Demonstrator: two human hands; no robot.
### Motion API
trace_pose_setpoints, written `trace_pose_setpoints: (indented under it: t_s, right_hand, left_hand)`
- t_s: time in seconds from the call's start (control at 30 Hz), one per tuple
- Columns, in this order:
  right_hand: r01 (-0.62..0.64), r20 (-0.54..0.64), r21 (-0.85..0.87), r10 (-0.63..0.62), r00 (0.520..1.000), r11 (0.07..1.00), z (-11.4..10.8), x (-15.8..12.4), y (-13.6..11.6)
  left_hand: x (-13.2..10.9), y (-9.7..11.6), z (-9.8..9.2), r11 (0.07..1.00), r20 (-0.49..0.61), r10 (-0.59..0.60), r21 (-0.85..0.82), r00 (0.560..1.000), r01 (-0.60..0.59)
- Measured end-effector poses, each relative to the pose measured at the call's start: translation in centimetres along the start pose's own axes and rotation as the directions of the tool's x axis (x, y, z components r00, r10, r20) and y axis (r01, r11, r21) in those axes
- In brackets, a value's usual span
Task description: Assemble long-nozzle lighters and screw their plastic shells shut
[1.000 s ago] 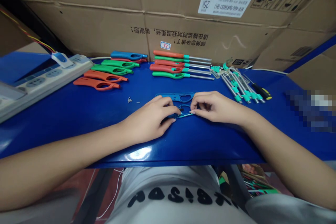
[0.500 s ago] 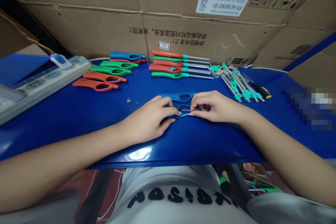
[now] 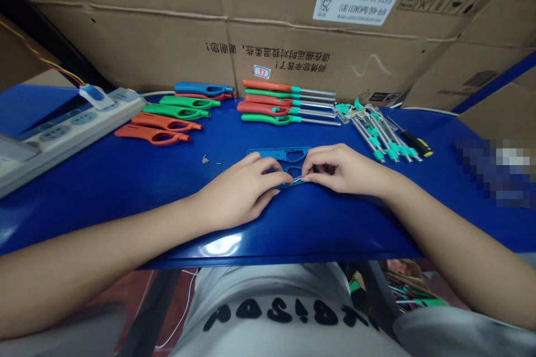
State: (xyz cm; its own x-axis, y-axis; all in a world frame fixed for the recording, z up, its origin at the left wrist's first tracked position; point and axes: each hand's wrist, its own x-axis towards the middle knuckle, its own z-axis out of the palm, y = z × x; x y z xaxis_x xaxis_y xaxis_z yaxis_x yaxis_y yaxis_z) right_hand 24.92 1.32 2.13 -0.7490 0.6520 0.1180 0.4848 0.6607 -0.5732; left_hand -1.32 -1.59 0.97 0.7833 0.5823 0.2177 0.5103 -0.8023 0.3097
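Note:
My left hand (image 3: 240, 187) closes on the left part of a blue lighter handle half (image 3: 292, 170) lying on the blue table. Its fingertips press into the hollow and cover most of that end. From the right, my right hand (image 3: 341, 170) pinches a thin, pale wire or tube (image 3: 297, 179) that runs along the shell between both hands. Just behind lies a second blue handle half (image 3: 272, 153), inner side up. A few small screws (image 3: 205, 160) lie left of my hands.
Handle shells (image 3: 161, 135) in orange, green, red and blue lie back left, beside a power strip (image 3: 79, 125). Assembled long-necked lighters (image 3: 268, 107) line the back. Metal tube parts (image 3: 377, 131) and a screwdriver (image 3: 416, 144) lie right. A cardboard box (image 3: 167, 44) stands behind.
My left fingers have shifted slightly right along the shell, toward my right fingertips. My right hand has barely moved, still pinching the thin wire or tube.

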Motion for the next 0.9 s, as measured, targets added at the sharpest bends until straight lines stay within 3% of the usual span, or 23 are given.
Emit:
trace_pose_setpoints:
  t_s: [0.33, 0.53, 0.77, 0.9]
  right_hand:
    - [0.004, 0.036, 0.058, -0.006, 0.999, 0.998, -0.33, -0.04, 0.33]
    - [-0.078, -0.022, 0.061, 0.079, 0.997, 0.995, 0.06, 0.13, 0.29]
    - [-0.028, -0.032, -0.005, 0.028, 0.999, 1.000, 0.25, 0.17, 0.07]
    - [-0.063, -0.005, 0.032, 0.063, 0.998, 0.998, 0.06, 0.16, 0.21]
  left_hand:
    - [-0.01, 0.07, -0.06, 0.999, 0.017, 0.014, 0.029, 1.000, -0.015]
    - [0.01, -0.12, 0.08, 1.000, -0.003, 0.014, -0.008, 1.000, -0.014]
    - [-0.02, -0.02, 0.10, 1.000, 0.001, 0.009, -0.009, 1.000, -0.009]
    - [0.05, -0.05, 0.03, 1.000, 0.005, 0.012, -0.004, 1.000, -0.012]
